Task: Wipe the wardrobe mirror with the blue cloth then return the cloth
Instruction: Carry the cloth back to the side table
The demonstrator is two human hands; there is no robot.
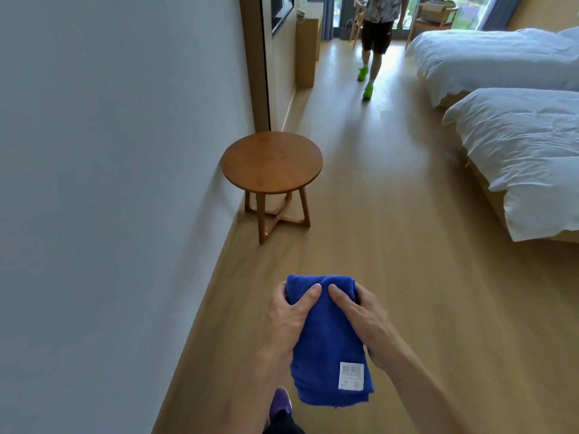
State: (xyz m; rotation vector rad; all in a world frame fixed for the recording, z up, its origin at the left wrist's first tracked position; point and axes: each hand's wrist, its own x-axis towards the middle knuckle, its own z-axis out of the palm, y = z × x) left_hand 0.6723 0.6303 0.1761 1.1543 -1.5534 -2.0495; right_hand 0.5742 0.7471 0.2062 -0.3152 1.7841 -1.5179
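blue cloth (329, 339), held two-handed
left hand (289, 314) and right hand (360, 317) clamp its far end; round surface (271, 161) ahead at 11 o'clock.

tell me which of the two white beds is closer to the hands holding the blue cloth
The white-duveted bed at lower right; the other white-duveted bed lies beyond it, farther down the room.

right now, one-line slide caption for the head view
Folded blue cloth gripped in the left hand and right hand, round wooden side table ahead by the wall.
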